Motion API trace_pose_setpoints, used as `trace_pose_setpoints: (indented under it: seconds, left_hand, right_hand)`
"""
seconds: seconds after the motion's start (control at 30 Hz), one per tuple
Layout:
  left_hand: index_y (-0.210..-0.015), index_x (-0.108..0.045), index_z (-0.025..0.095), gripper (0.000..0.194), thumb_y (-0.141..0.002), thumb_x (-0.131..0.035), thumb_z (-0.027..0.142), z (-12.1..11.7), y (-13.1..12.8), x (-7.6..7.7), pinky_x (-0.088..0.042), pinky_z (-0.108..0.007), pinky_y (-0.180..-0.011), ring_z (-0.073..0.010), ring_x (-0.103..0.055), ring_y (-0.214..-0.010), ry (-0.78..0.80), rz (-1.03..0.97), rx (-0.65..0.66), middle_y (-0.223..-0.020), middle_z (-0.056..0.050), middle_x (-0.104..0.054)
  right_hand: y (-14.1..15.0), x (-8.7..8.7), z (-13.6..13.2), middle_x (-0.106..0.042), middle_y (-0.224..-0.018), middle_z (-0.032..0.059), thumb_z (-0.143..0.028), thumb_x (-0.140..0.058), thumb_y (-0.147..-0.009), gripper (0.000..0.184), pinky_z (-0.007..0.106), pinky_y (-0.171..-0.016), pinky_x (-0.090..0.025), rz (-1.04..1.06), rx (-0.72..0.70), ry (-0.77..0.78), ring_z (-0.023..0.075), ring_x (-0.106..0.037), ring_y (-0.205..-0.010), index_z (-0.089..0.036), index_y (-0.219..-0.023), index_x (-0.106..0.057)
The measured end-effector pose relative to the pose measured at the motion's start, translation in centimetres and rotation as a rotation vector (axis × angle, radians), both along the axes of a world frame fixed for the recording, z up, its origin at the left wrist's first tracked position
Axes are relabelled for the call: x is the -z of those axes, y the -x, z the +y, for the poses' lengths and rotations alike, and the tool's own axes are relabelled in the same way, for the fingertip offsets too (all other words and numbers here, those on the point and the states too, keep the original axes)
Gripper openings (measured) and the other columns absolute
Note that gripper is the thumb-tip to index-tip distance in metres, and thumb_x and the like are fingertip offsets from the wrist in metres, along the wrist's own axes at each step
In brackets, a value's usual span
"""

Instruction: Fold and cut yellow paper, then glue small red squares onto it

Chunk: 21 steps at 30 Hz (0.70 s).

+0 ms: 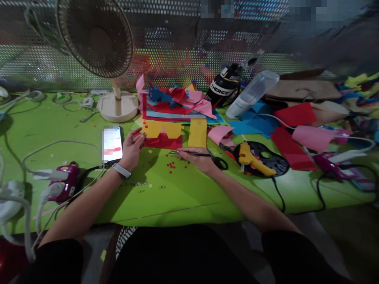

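My left hand [134,144] pinches the left end of a yellow paper strip [162,128] with a notched lower edge and small red squares near its left end. Directly below the strip lies a red paper piece [166,142]. My right hand [195,157] is closed around slim dark tweezers [194,154], their tips pointing left. Under those tips several tiny red paper squares [171,165] are scattered on the green table. Beside my right hand shows a black scissors handle [220,161], its blades hidden. A plain yellow paper piece [197,132] lies behind that hand.
A lit phone [112,144] and a purple power adapter [63,181] with cables are at left. The fan [117,106] stands behind. Coloured paper scraps [177,98], a black bottle [223,85] and a clear bottle [251,94] are further back. Right lies a yellow glue gun [251,159].
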<state>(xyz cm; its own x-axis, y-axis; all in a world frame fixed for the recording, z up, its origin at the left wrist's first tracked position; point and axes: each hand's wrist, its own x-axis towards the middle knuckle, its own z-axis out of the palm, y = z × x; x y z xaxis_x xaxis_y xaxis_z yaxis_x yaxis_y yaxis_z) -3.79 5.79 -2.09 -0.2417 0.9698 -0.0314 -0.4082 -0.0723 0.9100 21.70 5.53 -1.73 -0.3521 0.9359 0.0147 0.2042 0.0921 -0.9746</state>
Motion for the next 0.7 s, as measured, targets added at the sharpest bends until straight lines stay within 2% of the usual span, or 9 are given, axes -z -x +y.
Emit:
trace_pose_setpoints:
  seconds: [0.2,0.57,0.7]
  left_hand:
    - [-0.108,-0.063,0.019,0.051,-0.066,-0.087,0.035,0.0,0.0,0.0,-0.049,-0.021,-0.061,-0.0143,-0.072,-0.075,0.005,-0.002,0.001,-0.081,-0.001,-0.073]
    - [-0.109,-0.063,0.02,0.052,-0.066,-0.086,0.035,0.0,-0.1,0.1,-0.048,-0.021,-0.06,-0.0138,-0.071,-0.074,0.006,-0.01,0.011,-0.081,-0.001,-0.072]
    - [-0.11,-0.062,0.02,0.052,-0.066,-0.086,0.035,0.0,-0.1,0.1,-0.048,-0.021,-0.062,-0.0137,-0.071,-0.076,0.008,-0.004,0.021,-0.081,-0.001,-0.072]
  right_hand:
    - [-0.1,1.3,0.1,-0.078,-0.088,0.0061,-0.047,-0.074,-0.076,0.034,0.034,-0.073,-0.063,-0.007,-0.05,-0.071,0.0204,-0.075,-0.077,-0.021,-0.097,-0.079]
    - [-0.2,1.3,0.0,-0.079,-0.086,0.0044,-0.041,-0.072,-0.079,0.025,0.029,-0.06,-0.06,-0.106,-0.054,-0.173,0.0195,-0.074,-0.071,-0.023,-0.095,-0.079]
    - [-0.2,1.4,0.0,-0.079,-0.086,0.0032,-0.041,-0.071,-0.079,0.024,0.028,-0.062,-0.061,-0.086,-0.057,-0.206,0.018,-0.074,-0.072,-0.025,-0.094,-0.079]
